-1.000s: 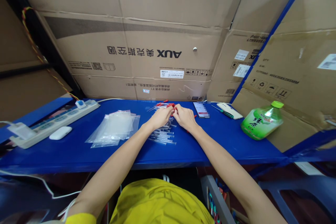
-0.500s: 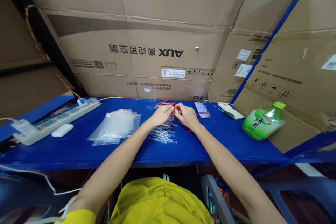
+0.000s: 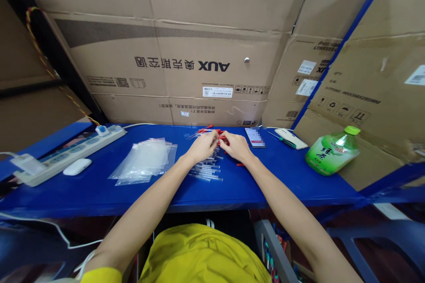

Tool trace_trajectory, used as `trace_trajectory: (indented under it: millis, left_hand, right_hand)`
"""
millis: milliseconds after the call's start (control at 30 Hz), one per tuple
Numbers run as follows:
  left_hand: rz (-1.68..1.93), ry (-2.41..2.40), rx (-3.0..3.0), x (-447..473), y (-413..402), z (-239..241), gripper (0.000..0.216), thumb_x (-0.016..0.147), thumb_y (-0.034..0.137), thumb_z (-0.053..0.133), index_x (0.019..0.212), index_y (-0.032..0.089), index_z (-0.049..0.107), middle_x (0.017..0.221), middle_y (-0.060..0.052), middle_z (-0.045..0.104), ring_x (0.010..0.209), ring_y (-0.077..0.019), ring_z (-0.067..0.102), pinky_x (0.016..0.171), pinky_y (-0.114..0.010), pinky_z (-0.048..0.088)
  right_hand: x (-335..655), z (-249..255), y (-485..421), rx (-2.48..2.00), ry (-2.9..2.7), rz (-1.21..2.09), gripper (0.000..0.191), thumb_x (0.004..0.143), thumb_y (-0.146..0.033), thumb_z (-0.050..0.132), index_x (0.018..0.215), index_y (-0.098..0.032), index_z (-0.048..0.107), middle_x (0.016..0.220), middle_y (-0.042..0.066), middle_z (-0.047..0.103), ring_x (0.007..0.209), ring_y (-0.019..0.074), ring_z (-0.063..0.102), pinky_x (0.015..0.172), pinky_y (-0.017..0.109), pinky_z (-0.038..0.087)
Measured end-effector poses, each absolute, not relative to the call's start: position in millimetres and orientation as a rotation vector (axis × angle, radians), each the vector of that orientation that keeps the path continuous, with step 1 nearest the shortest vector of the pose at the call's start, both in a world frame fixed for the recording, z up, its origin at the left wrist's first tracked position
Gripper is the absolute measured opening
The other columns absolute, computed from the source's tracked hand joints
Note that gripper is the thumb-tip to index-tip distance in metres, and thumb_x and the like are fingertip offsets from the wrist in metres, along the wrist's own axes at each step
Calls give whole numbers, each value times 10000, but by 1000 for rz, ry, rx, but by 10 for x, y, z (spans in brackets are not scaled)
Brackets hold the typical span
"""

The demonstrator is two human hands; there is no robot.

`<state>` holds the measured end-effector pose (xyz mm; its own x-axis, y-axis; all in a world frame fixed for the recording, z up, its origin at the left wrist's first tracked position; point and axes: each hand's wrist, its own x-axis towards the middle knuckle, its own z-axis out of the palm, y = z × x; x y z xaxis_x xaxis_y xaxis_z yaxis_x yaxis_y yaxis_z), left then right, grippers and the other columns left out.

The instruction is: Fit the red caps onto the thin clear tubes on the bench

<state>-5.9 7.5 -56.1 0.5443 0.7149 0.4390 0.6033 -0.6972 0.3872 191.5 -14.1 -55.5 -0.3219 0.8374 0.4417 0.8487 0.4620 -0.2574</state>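
Apparently the handwork is partway along: the left hand [image 3: 205, 145] and right hand [image 3: 235, 145] meet fingertip to fingertip over small red pieces [image 3: 239, 165], though whether either grip is clamped on one I cannot tell at this size. Clear tubes [image 3: 205, 172] lie loosely side by side on the table [image 3: 265, 190], just in front of the hands and partly under them, with more red pieces beyond. To the left, the clear bags [image 3: 142, 159] lie flat in a stack, none visibly filled, so any bagging looks undone.
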Motion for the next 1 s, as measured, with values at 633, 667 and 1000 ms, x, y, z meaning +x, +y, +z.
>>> trace_trajectory:
  millis: [633, 667, 1000]
  left_hand:
    - [737, 1158, 2644, 3, 70, -521, 360, 1087, 286, 374, 948, 152, 678, 902, -132, 741, 828, -235, 687, 804, -331, 483]
    - [727, 1194, 2643, 12, 52, -506, 364, 1085, 293, 382, 948, 153, 688, 915, -136, 749, 837, -238, 693, 808, -332, 483]
    - [738, 1373, 2581, 8, -64, -333, 412, 1078, 398, 360, 1040, 217, 729, 1003, -80, 784, 912, -241, 709, 794, -309, 477]
  right_hand:
    - [1727, -547, -187, -1618, -2197, -264, 241, 1004, -309, 460, 1046, -197, 669, 1002, 103, 788, 867, 236, 712, 664, 289, 327]
    - [1722, -548, -188, -1616, -2199, -268, 241, 1005, -303, 455, 1043, -195, 667, 1002, 105, 786, 869, 235, 711, 666, 288, 329]
    - [1904, -562, -104, -1115, -2027, 405, 381, 1064, -491, 351, 865, -225, 537, 742, 7, 592, 686, 160, 540, 691, 270, 395]
